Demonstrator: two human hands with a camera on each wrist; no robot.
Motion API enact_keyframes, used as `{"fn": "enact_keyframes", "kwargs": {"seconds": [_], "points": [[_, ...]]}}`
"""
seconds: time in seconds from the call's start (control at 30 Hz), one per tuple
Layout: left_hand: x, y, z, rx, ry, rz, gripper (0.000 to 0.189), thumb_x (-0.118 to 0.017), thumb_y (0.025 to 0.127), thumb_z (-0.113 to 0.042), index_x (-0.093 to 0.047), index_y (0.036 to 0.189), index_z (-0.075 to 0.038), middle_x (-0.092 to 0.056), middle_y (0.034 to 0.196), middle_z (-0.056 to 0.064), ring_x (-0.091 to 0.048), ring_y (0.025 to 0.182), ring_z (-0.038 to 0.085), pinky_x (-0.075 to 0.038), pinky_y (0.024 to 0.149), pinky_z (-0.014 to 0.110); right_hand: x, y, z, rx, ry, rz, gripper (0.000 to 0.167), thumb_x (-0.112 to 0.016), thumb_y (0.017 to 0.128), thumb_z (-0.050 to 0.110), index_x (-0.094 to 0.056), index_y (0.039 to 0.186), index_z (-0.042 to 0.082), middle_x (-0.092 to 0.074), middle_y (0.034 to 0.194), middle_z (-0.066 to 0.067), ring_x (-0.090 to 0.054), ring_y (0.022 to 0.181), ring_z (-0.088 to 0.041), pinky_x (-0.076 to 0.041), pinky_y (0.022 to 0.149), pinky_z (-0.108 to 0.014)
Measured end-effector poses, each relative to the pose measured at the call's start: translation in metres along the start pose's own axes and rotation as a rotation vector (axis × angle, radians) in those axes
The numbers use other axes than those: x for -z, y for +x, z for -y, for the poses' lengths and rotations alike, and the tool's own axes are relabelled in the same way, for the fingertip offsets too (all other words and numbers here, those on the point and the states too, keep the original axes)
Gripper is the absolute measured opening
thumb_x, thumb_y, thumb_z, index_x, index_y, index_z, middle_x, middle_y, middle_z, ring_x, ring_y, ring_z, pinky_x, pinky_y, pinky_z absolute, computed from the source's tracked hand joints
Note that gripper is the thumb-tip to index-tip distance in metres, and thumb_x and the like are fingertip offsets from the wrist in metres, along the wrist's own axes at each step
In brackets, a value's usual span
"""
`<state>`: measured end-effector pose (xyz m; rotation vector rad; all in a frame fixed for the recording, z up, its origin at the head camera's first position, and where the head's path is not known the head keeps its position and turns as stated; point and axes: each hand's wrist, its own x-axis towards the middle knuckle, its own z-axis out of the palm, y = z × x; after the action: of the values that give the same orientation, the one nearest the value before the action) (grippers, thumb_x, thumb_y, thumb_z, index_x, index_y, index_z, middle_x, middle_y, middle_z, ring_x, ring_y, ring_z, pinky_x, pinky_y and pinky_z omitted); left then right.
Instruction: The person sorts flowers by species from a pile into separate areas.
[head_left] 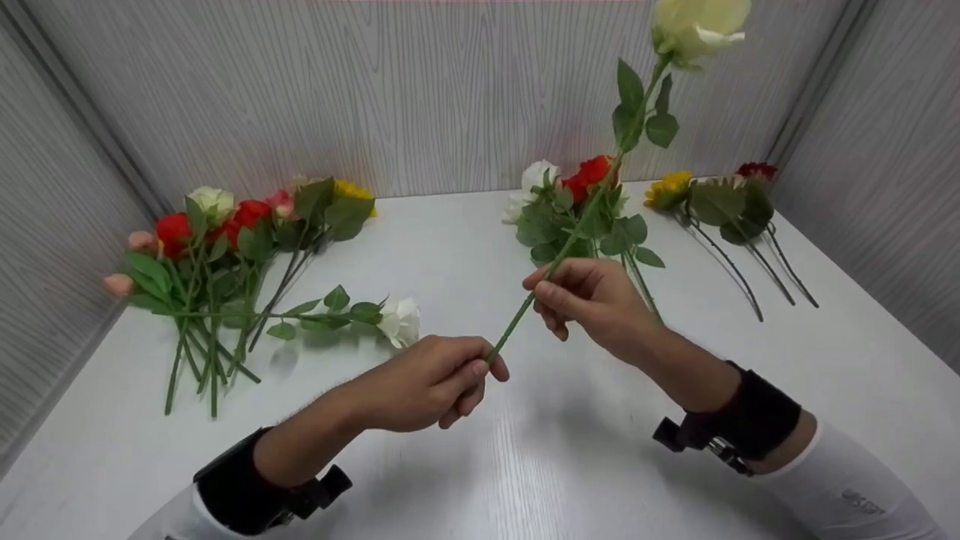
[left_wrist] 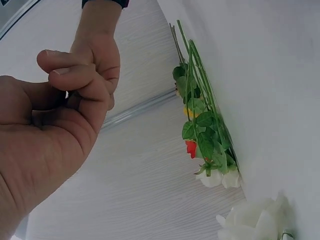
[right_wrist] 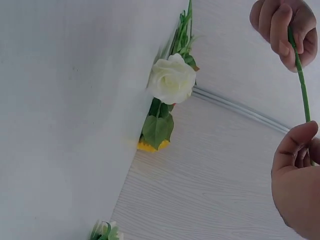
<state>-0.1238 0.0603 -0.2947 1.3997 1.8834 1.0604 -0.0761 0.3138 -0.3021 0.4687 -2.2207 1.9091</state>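
A long-stemmed pale yellow rose [head_left: 697,30] is held slantwise above the table, its bloom up at the top right of the head view. My left hand [head_left: 435,382] grips the lower end of its green stem [head_left: 517,319]. Higher up, my right hand [head_left: 596,304] pinches the same stem between thumb and fingers. In the right wrist view the stem [right_wrist: 303,87] runs between both hands. The left wrist view shows the curled fingers of my left hand [left_wrist: 55,110], with the stem mostly hidden there.
A heap of mixed flowers [head_left: 217,255] lies at the left, with a white rose [head_left: 400,322] pointing inward across it. Behind my right hand are white and red roses [head_left: 589,180]. Several flowers, including a sunflower [head_left: 667,191], lie at the far right. Wood-grain panels [head_left: 420,90] enclose the table [head_left: 442,247].
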Motion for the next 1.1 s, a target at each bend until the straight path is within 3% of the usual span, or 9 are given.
{"fn": "enact_keyframes", "kwargs": {"seconds": [0.17,0.3,0.4,0.57,0.7,0.8,0.93,1.1], "points": [[-0.002,0.0,0.001,-0.028,-0.041,-0.012,0.027,-0.033,0.108,-0.007,-0.059,0.113,-0.002,-0.051,0.063,-0.001,-0.049,0.05,0.01,-0.045,0.062,0.023,-0.013,-0.006,0.001,0.003,0.01,0.132,0.025,-0.06,0.099,0.007,-0.062,0.109,-0.016,-0.066,0.079,-0.002,-0.057,0.062,-0.01,-0.05,0.053,-0.022],[-0.003,0.001,0.002,-0.048,-0.075,-0.015,0.028,-0.033,0.108,-0.007,-0.059,0.113,0.0,-0.054,0.066,0.002,-0.052,0.05,0.023,-0.046,0.056,0.022,-0.022,-0.009,0.004,0.014,0.076,0.186,0.027,-0.057,0.101,0.008,-0.059,0.11,-0.017,-0.066,0.081,0.0,-0.057,0.063,-0.009,-0.049,0.053,-0.021],[-0.003,0.002,0.003,-0.062,-0.077,-0.026,0.028,-0.035,0.108,-0.009,-0.06,0.117,0.0,-0.062,0.076,0.01,-0.06,0.055,0.031,-0.05,0.052,0.026,-0.024,-0.011,0.006,0.026,0.111,0.16,0.024,-0.056,0.101,0.007,-0.057,0.106,-0.017,-0.066,0.08,0.0,-0.058,0.061,-0.008,-0.048,0.051,-0.021],[0.005,0.003,0.008,-0.072,0.086,-0.115,0.029,-0.039,0.108,-0.012,-0.057,0.127,-0.001,-0.07,0.096,0.012,-0.069,0.073,0.02,-0.056,0.062,0.032,-0.013,-0.008,0.006,0.011,0.034,0.042,0.016,-0.058,0.1,0.007,-0.06,0.098,-0.009,-0.065,0.074,-0.004,-0.058,0.055,-0.011,-0.05,0.048,-0.023],[0.022,-0.001,0.012,-0.063,0.216,-0.229,0.029,-0.042,0.107,-0.012,-0.056,0.131,-0.003,-0.07,0.098,0.006,-0.069,0.079,0.016,-0.056,0.067,0.031,0.006,0.001,0.004,-0.066,-0.1,-0.048,0.014,-0.061,0.099,0.008,-0.063,0.093,-0.005,-0.065,0.072,-0.008,-0.057,0.053,-0.014,-0.051,0.047,-0.025],[0.038,-0.006,0.016,-0.04,0.276,-0.318,0.027,-0.045,0.105,-0.009,-0.058,0.129,-0.003,-0.07,0.096,0.005,-0.068,0.079,0.016,-0.055,0.07,0.032,0.024,0.009,-0.001,-0.152,-0.246,-0.072,0.017,-0.062,0.098,0.011,-0.063,0.089,-0.003,-0.065,0.072,-0.011,-0.056,0.051,-0.014,-0.051,0.046,-0.026],[0.061,-0.013,0.023,0.03,0.346,-0.422,0.025,-0.047,0.104,-0.006,-0.061,0.125,-0.003,-0.07,0.093,0.005,-0.066,0.078,0.017,-0.054,0.073,0.034,0.051,0.017,-0.009,-0.279,-0.494,-0.055,0.021,-0.061,0.098,0.013,-0.064,0.083,-0.001,-0.065,0.071,-0.016,-0.055,0.049,-0.014,-0.051,0.046,-0.027],[0.087,-0.024,0.03,0.156,0.482,-0.52,0.025,-0.047,0.102,-0.002,-0.065,0.119,-0.004,-0.07,0.091,0.009,-0.067,0.078,0.023,-0.056,0.074,0.038,0.077,0.023,-0.016,-0.392,-0.761,-0.011,0.025,-0.059,0.096,0.014,-0.066,0.076,0.001,-0.064,0.063,-0.01,-0.056,0.046,-0.014,-0.052,0.046,-0.03]]}}
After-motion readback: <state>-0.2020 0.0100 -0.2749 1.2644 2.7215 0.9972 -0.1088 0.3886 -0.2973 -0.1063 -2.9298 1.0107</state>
